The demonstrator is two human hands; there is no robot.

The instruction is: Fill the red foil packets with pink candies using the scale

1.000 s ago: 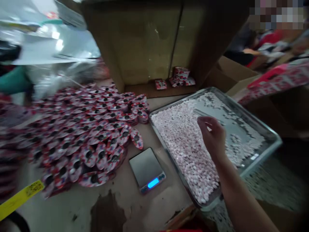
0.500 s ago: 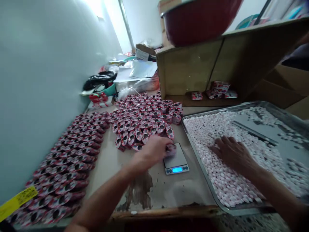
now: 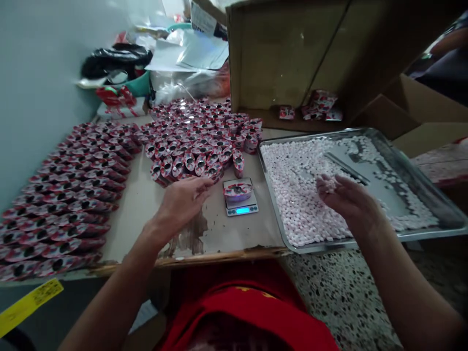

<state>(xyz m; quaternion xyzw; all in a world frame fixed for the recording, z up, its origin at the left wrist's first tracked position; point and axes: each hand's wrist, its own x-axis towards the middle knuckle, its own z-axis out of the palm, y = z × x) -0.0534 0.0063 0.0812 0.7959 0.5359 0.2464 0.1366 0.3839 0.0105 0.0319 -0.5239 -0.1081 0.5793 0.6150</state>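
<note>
My left hand (image 3: 185, 202) is just left of a small digital scale (image 3: 243, 210), empty, thumb and fingers apart, beside the nearest red-and-white packets. On the scale's plate stands one open-topped packet (image 3: 237, 192), and the blue display is lit. My right hand (image 3: 349, 200) is over a metal tray (image 3: 281, 222), palm turned up and fingers curled round a few small white pieces (image 3: 331, 185). Many more such pieces (image 3: 292, 195) cover much of the tray. Behind the scale stands a cluster of open-topped packets (image 3: 199, 139).
Rows of similar packets (image 3: 66, 195) line the wall on the left. A metal bar (image 3: 347, 168) lies in the tray. Behind stands a cardboard box (image 3: 278, 63) with several sealed packets (image 3: 320, 105) in it. The table's worn front edge (image 3: 219, 255) is near me.
My left hand has let go of the packet on the scale and moved left. My right hand has lifted from the tray with white pieces in it. The view has tilted downward.
</note>
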